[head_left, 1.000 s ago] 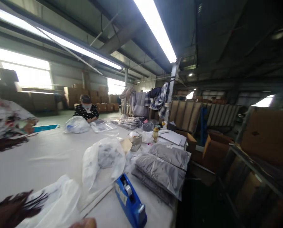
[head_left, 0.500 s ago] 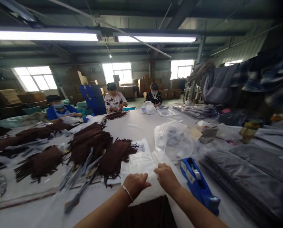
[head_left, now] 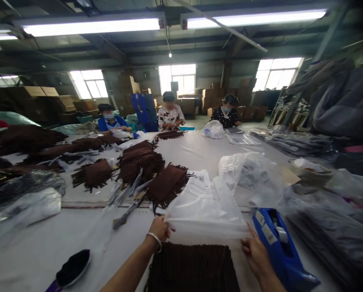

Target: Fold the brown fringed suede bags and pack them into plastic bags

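Note:
A translucent plastic bag (head_left: 204,209) is stretched between my two hands above the table. My left hand (head_left: 160,230), with a bracelet on its wrist, is closed on the bag's left edge. My right hand (head_left: 256,247) pinches the bag's right edge beside the blue tape dispenser (head_left: 280,243). Directly below the bag, nearest to me, lies a dark brown fringed fabric piece (head_left: 193,267). Printed lettering shows on the far part of the bag. Another folded brown fringed piece (head_left: 167,183) lies just beyond my left hand.
Brown fringed pieces (head_left: 141,164) are piled at the left. A brush (head_left: 73,267) lies front left. Crumpled clear plastic (head_left: 254,178) and wrapped grey fabric (head_left: 330,243) are at the right. Three people sit across the white table (head_left: 196,152).
My hands have moved apart, spreading the bag wide between them. More of the brown piece below now shows. The view has shifted left, bringing the brush into sight.

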Available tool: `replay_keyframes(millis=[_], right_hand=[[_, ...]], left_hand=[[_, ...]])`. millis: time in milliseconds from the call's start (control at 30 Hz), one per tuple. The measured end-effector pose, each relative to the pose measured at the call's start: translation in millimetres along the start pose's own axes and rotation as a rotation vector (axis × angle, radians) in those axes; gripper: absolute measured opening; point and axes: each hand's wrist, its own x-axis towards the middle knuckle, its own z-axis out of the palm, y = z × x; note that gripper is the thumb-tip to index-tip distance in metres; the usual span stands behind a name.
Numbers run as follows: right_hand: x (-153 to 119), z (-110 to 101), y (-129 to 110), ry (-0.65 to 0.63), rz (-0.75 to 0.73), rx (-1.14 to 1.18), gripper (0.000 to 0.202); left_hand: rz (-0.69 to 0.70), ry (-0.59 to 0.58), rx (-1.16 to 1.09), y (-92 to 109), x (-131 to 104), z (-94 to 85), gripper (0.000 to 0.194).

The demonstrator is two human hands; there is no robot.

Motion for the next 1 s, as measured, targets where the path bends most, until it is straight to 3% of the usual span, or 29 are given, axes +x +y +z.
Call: replay_keyframes(millis=[133,233,333,500,633,800,1000], right_hand=[[9.2,1.1,8.8,-0.087,0.08,0.213,0.038],[0.4,-2.6,18.3,-0.107,0.164,0.283,0.025],[-25.2,-4.8,28.0,-0.175,0.25,0.251,0.037],[-68.3,7.8,26.5,-0.244,0.382,0.081,0.049],[-76.5,7.6,27.1,-0.236,0.41,-0.076,0.055],[-55.3,-17.8,36.4,-0.144,0.214,-0.549,0.051],[-42.0,-36.4,49.7,-0.225,0.093,-0.738,0.047]], left_hand=[[-0.057,-0.107,-0.245,5.5,21.5,44.6,0.024],[-0.094,-0.182,-0.331,8.7,37.2,56.5,0.025],[-0.131,-0.253,-0.314,-3.0,44.5,41.0,0.026],[-0.135,-0.366,-0.151,-35.8,39.6,-19.9,0.026],[-0.14,-0.397,-0.025,-52.0,24.4,-55.7,0.017],[-0.193,-0.324,0.007,-65.7,8.6,-59.7,0.009],[-0.2,-0.164,-0.02,-81.9,-19.5,-41.8,0.028]])
